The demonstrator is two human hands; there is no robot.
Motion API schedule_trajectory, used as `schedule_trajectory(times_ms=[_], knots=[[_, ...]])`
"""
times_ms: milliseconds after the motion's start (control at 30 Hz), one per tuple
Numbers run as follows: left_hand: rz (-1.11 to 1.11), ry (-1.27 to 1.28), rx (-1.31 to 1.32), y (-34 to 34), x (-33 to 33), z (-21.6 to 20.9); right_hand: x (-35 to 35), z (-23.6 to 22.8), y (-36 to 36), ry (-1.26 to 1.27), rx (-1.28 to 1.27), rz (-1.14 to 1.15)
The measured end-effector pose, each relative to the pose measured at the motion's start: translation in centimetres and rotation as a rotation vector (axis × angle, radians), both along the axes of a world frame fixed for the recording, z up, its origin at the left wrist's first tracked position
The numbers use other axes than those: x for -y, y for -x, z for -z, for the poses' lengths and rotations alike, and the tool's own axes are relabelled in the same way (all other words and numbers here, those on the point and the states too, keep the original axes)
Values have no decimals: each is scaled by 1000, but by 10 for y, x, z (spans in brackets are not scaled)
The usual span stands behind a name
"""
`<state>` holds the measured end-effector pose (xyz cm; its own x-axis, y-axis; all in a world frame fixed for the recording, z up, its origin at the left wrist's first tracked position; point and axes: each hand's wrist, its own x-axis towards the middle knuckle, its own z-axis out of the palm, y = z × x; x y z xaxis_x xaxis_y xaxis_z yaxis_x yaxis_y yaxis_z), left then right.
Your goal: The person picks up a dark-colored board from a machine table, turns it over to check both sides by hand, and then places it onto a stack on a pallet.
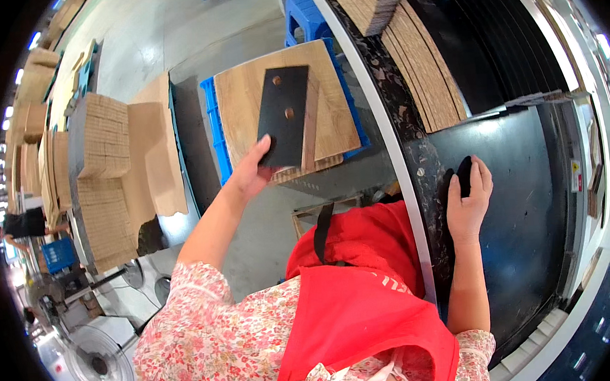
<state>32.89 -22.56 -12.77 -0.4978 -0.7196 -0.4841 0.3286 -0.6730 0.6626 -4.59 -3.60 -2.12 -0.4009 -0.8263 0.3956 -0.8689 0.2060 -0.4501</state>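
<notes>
My left hand [252, 169] is closed round the near end of a dark board [284, 116] with two round holes in its face and a wood-coloured edge. It holds this board above a light wood panel [244, 83] that lies on a blue support. Low on the right, my right hand [470, 202] is on or just over a black worktop [508, 180], thumb and fingers apart. Something black covers some of its fingertips; I see no part gripped in it. A similar black covering shows on a left-hand finger.
Stacked wood-edged boards [423, 67] and dark panels [497, 42] stand at the worktop's far end. A pale metal rail [391, 124] runs along its left side. Further left are a blue stool [305, 18], piled panels [105, 135] and a fan [97, 363]; another person works far left.
</notes>
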Motion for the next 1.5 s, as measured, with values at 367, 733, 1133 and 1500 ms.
schedule_trajectory(times_ms=[367,733,1133,1500], knots=[[-71,15,7,102,144,72,10,-5,-7,-52,-122,54],[-89,10,18,140,176,106,12,-9,-6,-55,-105,62],[-164,-19,5,152,182,114,12,-8,-5,-36,-108,37],[-239,-120,9,162,194,144,12,-11,-6,-37,-105,36]])
